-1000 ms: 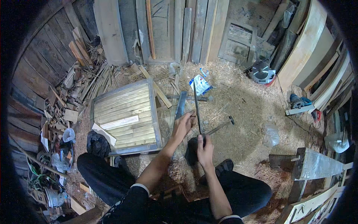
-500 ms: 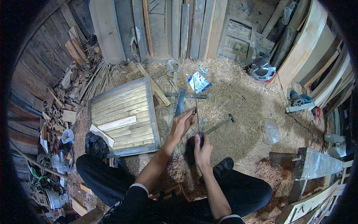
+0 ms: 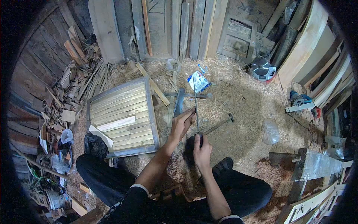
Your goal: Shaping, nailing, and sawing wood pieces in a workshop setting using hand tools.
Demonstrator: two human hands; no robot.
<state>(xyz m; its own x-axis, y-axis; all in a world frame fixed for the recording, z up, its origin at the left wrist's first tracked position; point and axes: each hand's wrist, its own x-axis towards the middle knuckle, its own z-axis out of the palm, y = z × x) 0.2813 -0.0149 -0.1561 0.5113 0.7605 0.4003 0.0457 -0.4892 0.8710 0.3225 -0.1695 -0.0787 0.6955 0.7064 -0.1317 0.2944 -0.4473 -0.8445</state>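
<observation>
From the head camera, a person sits low on a sawdust-strewn workshop floor [image 3: 242, 97], knees spread and both forearms reaching forward.

The right hand [image 3: 201, 146] is curled shut around the dark handle end of a long thin metal rod [image 3: 195, 100], probably a file or saw blade, which runs away from the body toward the back wall. The left hand [image 3: 182, 123] lies further along it, fingers [image 3: 189, 114] bent and closed lightly over the rod and over the upper end of a narrow grey bar [image 3: 179, 102]. This looks like a steadying grip: one hand drives from the handle while the other presses down and guides.

A hammer [image 3: 220, 123] lies just right of the hands, within easy reach. A slatted wooden panel [image 3: 123, 115] rests flat at the left, beside a pile of offcuts [image 3: 71, 86] along the left wall. A blue-and-white packet [image 3: 198, 81] lies beyond the rod's tip, and a crumpled clear bag [image 3: 271, 131] sits well to the right.
</observation>
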